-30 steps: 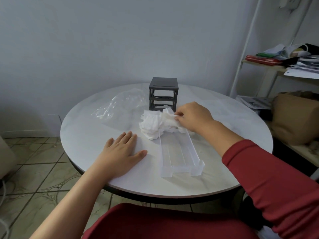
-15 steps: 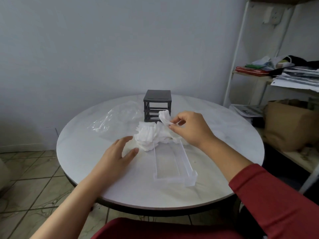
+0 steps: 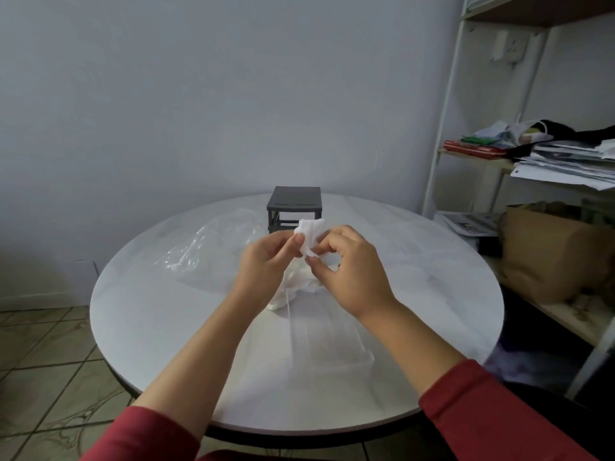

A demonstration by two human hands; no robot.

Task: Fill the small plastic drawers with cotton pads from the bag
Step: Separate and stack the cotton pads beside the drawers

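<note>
Both hands are raised above the round white table [image 3: 139,321], pinching one white cotton pad [image 3: 309,231] between them. My left hand [image 3: 266,261] grips its left side and my right hand [image 3: 346,267] its lower right. Beneath the hands lies a heap of white cotton pads [image 3: 293,284], partly hidden. A clear plastic drawer [image 3: 332,337] lies on the table in front of the heap, its front end toward me. The dark grey drawer frame [image 3: 294,206] stands behind, its slots open. A crumpled clear plastic bag [image 3: 213,247] lies left of the frame.
A white shelf unit [image 3: 446,134] stands at the right with stacked papers [image 3: 565,161] and cloth on it. A brown paper bag [image 3: 549,254] sits on a lower board beside the table. Tiled floor shows at the lower left.
My left hand lifted off the table and joined my right hand on the cotton pad. The pad rose above the heap. The view tilted up.
</note>
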